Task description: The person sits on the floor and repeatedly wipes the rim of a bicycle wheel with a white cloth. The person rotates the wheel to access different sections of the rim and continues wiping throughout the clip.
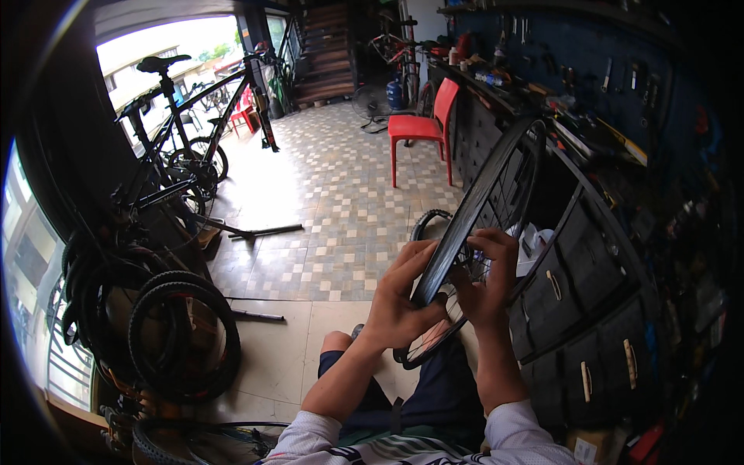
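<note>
A bicycle wheel [482, 186] with a black rim and thin spokes stands tilted in front of me, its far side leaning up toward the workbench. No tire shows on the rim; its bare channel faces up and left. My left hand [397, 306] is closed round the near part of the rim, fingers over the top and thumb below. On the rim's right side, my right hand [490, 283] grips with bent fingers beside the spokes. Its fingertips are partly hidden, and the wheel's lower part sits between my legs.
A bicycle frame [203, 93] hangs on a stand at the left, above a pile of black tires [186, 337]. A red chair [422, 125] stands ahead. Dark drawers [570, 298] line the right, below a workbench [577, 139] cluttered with tools.
</note>
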Tool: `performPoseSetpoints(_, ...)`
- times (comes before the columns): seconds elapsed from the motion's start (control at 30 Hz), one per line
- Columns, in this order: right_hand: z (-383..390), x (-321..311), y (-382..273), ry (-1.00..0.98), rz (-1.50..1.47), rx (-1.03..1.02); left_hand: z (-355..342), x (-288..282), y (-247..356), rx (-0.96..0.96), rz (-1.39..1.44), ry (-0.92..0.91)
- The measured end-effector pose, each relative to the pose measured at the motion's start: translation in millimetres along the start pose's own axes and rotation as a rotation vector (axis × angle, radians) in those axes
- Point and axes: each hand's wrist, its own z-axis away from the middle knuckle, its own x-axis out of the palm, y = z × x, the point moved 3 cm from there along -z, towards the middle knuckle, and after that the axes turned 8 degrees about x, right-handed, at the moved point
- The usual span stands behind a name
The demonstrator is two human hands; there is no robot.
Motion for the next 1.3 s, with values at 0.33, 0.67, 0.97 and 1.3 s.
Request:
performPoseSetpoints(0.33, -4, -6, 9, -0.184, -0.159, 0.071, -5, 2, 0, 0.071, -0.03, 0.009)
performPoseSetpoints(0.67, 8, 9, 35, -0.293, -0.585, 0.557, -3, 1, -8, 0.068, -0.003, 0.012)
performPoseSetpoints(0.97, 5, -2, 5, 0.035, 0.177, -0.18, -7, 4, -5, 0.072, -0.075, 0.06)
performPoseSetpoints(1.3, -10, -9, 22, -0.323, -0.234, 0.046, -3, 4, -3, 0.041, -0.103, 0.048)
